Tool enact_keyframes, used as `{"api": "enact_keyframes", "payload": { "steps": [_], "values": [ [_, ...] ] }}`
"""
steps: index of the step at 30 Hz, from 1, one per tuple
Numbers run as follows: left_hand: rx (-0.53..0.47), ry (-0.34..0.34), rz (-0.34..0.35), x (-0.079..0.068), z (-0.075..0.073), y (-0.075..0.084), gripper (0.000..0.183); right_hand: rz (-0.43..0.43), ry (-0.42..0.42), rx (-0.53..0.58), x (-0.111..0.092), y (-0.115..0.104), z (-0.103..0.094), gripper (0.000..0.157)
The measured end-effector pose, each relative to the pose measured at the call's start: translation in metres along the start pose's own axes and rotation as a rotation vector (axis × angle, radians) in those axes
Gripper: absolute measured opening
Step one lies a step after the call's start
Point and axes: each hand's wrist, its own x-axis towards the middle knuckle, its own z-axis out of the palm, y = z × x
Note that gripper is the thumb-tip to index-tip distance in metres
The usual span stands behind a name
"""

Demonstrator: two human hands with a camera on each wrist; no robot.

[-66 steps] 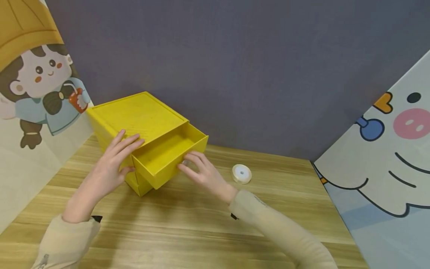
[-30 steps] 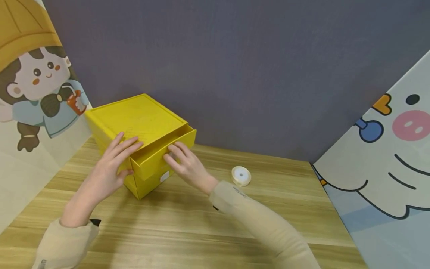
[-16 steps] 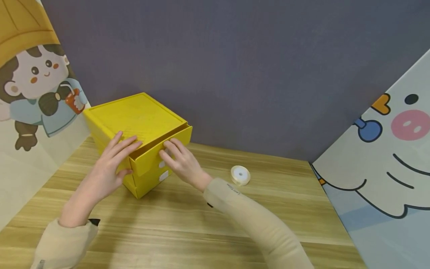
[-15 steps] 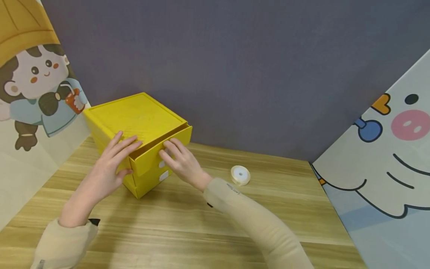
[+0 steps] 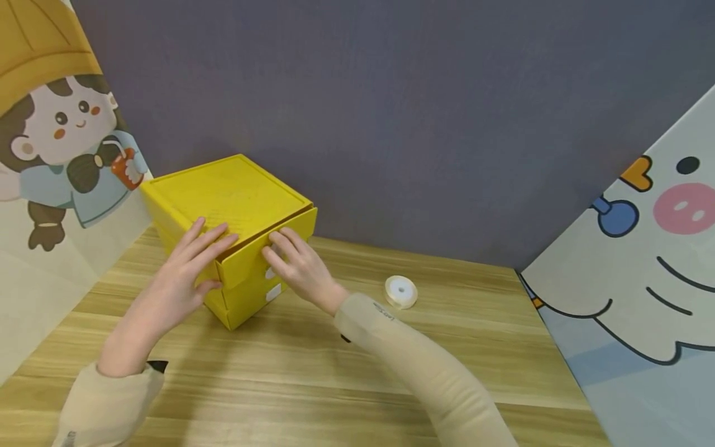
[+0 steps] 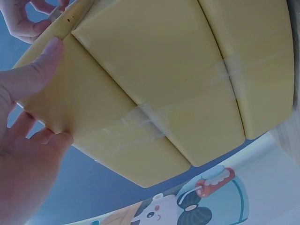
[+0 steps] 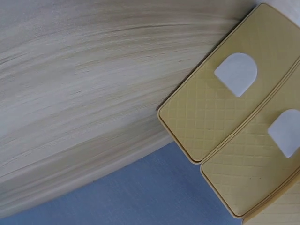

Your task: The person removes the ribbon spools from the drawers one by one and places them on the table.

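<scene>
Nearest are two beige sleeves, above the wooden table. The left hand has its fingers spread; they rest on the top of the yellow cabinet, at its front corner, and the thumb touches the side. The right hand has curled fingers, and in the left wrist view it pinches the small white tab of the top drawer. This drawer lies directly before the right fingertips, and it stands out slightly, leaving a narrow gap under the cabinet's top. Two lower tabs are below. A pale roll lies right of this hand, well apart from it. Behind everything is a grey wall, between cartoon panels.
</scene>
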Motion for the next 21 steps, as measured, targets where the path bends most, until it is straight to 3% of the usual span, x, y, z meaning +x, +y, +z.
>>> {"api": "enact_keyframes", "payload": {
  "steps": [21],
  "values": [
    [0.0, -0.011, -0.001, 0.0001, 0.0004, 0.0014, 0.087, -0.002, 0.02, -0.035, 0.004, -0.0021, 0.0102, 0.015]
  ]
}}
